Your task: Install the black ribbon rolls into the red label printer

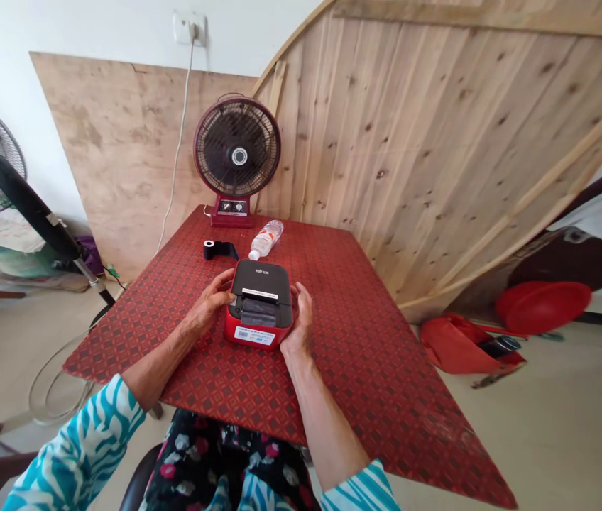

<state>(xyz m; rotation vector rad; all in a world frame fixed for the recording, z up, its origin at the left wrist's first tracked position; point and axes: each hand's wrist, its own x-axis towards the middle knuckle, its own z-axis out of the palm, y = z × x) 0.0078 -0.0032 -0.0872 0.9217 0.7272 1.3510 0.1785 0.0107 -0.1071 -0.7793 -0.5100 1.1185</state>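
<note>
A small red label printer (263,280) with a black lid rests on the table, close to its front half. Dark film sticks out of the slot in its front, above a white sticker. My left hand (216,298) holds the printer's left side, the thumb near the lid's edge. Against the right side is my right hand (301,319), fingers upright along the casing. Behind the printer lies a clear plastic bottle (267,238) on its side, cap toward me. A roll of black film (221,248), partly unrolled, is left of the bottle.
The table (365,355) has a red patterned top. A maroon desk fan (237,152) stands at its back edge, before leaning wooden boards (412,142). At left is a black standing fan (29,191). A red bag (458,344) and red basin (543,306) lie at right.
</note>
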